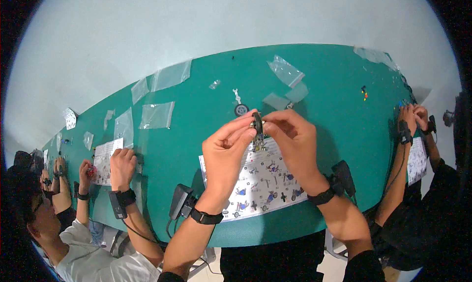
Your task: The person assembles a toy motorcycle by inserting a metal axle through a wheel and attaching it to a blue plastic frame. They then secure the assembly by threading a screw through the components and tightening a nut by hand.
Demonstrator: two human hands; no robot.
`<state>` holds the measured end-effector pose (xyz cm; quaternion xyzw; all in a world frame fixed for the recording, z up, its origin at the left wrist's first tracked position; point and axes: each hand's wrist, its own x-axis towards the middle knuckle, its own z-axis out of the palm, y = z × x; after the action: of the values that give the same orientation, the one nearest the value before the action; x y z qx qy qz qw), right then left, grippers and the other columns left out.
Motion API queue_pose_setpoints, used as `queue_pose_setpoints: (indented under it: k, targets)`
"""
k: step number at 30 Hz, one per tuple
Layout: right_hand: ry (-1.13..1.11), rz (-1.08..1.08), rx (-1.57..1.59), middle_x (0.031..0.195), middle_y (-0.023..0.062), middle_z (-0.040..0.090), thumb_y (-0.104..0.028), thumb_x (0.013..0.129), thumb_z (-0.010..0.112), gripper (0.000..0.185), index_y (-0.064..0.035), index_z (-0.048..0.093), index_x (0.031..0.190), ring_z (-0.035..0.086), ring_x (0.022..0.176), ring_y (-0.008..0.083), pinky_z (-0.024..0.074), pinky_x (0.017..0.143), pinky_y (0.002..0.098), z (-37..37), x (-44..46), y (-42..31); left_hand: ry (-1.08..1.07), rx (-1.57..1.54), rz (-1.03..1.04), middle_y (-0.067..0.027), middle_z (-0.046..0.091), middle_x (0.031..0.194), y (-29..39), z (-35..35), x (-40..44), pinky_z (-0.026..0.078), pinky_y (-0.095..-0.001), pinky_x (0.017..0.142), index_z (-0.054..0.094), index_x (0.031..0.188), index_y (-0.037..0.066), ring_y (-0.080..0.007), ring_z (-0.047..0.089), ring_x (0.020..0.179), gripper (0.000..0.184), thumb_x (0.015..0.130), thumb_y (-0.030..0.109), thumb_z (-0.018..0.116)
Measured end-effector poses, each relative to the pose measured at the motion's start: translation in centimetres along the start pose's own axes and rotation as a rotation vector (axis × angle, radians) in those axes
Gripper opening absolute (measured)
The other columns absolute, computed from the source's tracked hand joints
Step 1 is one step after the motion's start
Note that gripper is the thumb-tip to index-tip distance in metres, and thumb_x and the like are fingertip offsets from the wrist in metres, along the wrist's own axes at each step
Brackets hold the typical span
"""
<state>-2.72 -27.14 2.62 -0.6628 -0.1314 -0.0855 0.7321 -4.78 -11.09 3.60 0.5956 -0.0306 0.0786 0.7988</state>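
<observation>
Between my two hands is a small toy wheel (258, 123) with a black tyre, seen edge-on, with small metal parts below it. My left hand (226, 147) pinches it from the left with thumb and fingers. From the right, the thumb and fingertips of my right hand (294, 137) close on the same piece. Just beyond my hands lies another black wheel (241, 109), with a silver wrench-shaped piece (236, 95) against it. Under my hands is a printed instruction sheet (268, 188) with pictures of model parts; my hands hide its upper part.
Clear plastic bags (157, 115) lie to the left and another bag (286, 70) lies at the back. Small coloured pieces (364, 93) sit to the right. People work at both sides, one with a hand (123, 166) on a sheet.
</observation>
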Motion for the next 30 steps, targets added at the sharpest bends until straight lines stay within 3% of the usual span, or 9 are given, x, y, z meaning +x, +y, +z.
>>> queue_pose_setpoints:
  k: [7, 16, 22, 30]
  targets:
    - [0.007, -0.010, 0.010, 0.102, 0.0060, 0.074, -0.006, 0.099, 0.075, 0.012, 0.0006, 0.073, 0.109, 0.069, 0.093, 0.0097, 0.0560, 0.081, 0.0272, 0.2, -0.2, 0.8, -0.039, -0.007, -0.030, -0.0177, 0.072, 0.133, -0.8, -0.2, 0.0, 0.057, -0.0335, 0.107, 0.067, 0.130, -0.005, -0.0232, 0.070, 0.123, 0.040, 0.092, -0.013, 0.074]
    - [-0.009, -0.261, -0.182, 0.098, 0.0126, 0.073, -0.004, 0.095, 0.075, 0.012, 0.0002, 0.072, 0.106, 0.073, 0.088, 0.0224, 0.0565, 0.077, 0.0344, -0.3, 0.4, 1.6, -0.062, 0.061, 0.031, -0.0165, 0.075, 0.125, -1.0, -0.6, 0.1, 0.062, -0.0321, 0.098, 0.068, 0.125, -0.005, -0.0207, 0.074, 0.113, 0.037, 0.090, -0.012, 0.077]
    - [-0.096, -0.380, -0.509, 0.097, 0.0135, 0.071, -0.005, 0.092, 0.076, 0.013, -0.0013, 0.071, 0.103, 0.071, 0.090, 0.0326, 0.0558, 0.078, 0.0394, -1.3, 0.9, -0.4, -0.123, 0.203, 0.050, -0.0143, 0.078, 0.117, -0.4, -1.3, 0.5, 0.063, -0.0307, 0.093, 0.072, 0.122, -0.004, -0.0193, 0.076, 0.105, 0.035, 0.089, -0.012, 0.078]
    - [-0.100, -0.408, -0.583, 0.099, 0.0144, 0.068, -0.004, 0.095, 0.074, 0.013, -0.0006, 0.069, 0.107, 0.070, 0.090, 0.0344, 0.0560, 0.077, 0.0407, -1.2, 0.7, -0.7, -0.036, 0.080, -0.049, -0.0134, 0.079, 0.111, -1.1, -0.7, 0.1, 0.064, -0.0304, 0.090, 0.073, 0.123, -0.004, -0.0190, 0.077, 0.102, 0.036, 0.089, -0.015, 0.076]
